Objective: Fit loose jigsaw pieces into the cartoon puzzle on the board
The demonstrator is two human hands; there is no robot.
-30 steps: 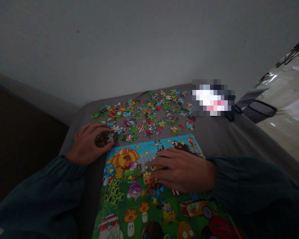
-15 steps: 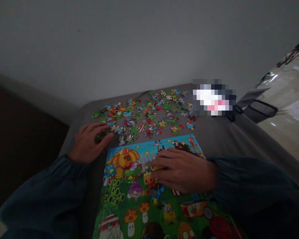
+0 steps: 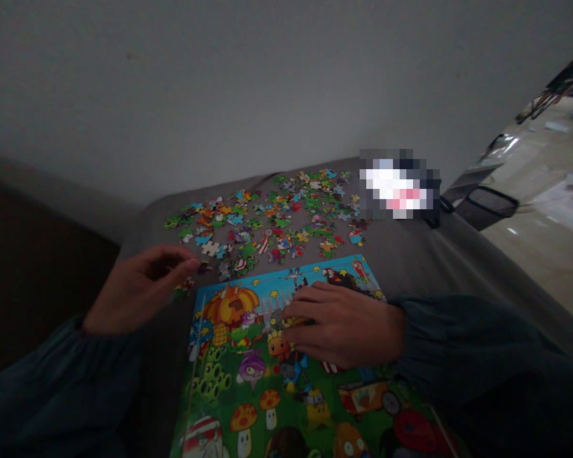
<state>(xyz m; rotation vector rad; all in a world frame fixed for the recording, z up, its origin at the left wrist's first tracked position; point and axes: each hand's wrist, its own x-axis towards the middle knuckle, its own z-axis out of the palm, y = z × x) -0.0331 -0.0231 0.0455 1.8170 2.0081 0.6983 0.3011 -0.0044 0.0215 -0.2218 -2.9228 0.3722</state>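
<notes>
One puzzle piece, presumably light and stiff, best held by opposite edges, sits pinched by the left hand off the picture board at ten o'clock; right hand finger closure indeterminable.

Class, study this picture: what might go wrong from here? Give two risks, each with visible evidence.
1. The left hand is beside loose puzzle pieces, with a dark piece at its fingertips; it might fumble that piece or brush others out of place.
2. The right hand lies on the picture board, whose far edge is close to the nearest pieces; if the board slid forward, it could push them.
</notes>
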